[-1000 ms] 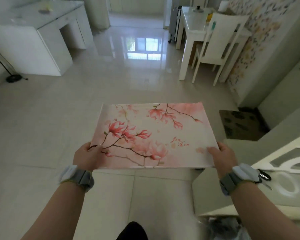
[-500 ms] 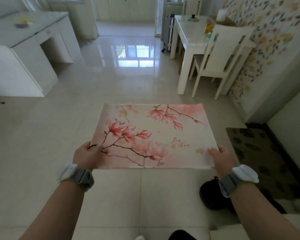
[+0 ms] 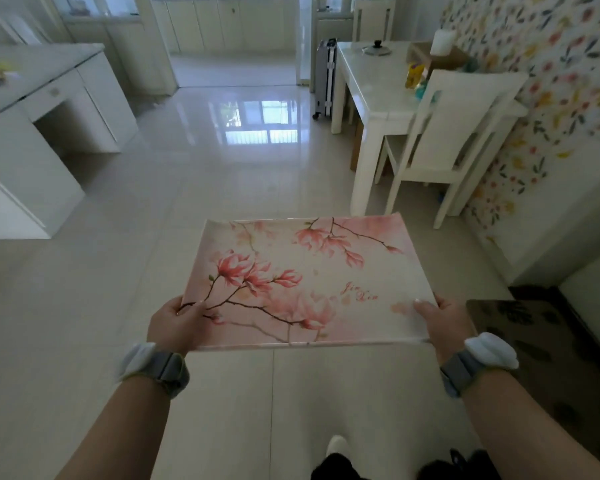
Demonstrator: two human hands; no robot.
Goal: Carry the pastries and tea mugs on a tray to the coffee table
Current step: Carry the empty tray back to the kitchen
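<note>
Head view looks down on a rectangular tray (image 3: 309, 282) printed with pink magnolia branches, held out in front of the person above a glossy tiled floor (image 3: 194, 188). The tray lies roughly level, its long axis running left to right across the body, one long edge toward the person and the other pointing away into the room; the small red lettering on its face reads upright from here. The left hand (image 3: 174, 323) grips the tray's near left corner, thumb lying on the printed face and the fingers curled under, out of sight. The right hand (image 3: 444, 323) grips the near right corner the same way, thumb on top along the rim. Each wrist behind the tray carries a grey band with a white pod, the left wristband (image 3: 160, 368) and the right wristband (image 3: 478, 358). Beyond the tray's far right corner stands a white dining chair (image 3: 458, 133) pushed against a white dining table (image 3: 374, 95), which bears a glass pot lid (image 3: 376, 49). A grey wheeled case (image 3: 325, 77) leans just beside that table, farther from the tray. Right of the tray a dark patterned mat (image 3: 541, 358) lies on the floor, below a wall with leaf-print wallpaper (image 3: 551, 81). Well off to the tray's far left is a white desk (image 3: 49, 109). Below the tray's near edge a white-socked foot (image 3: 336, 445) shows.
</note>
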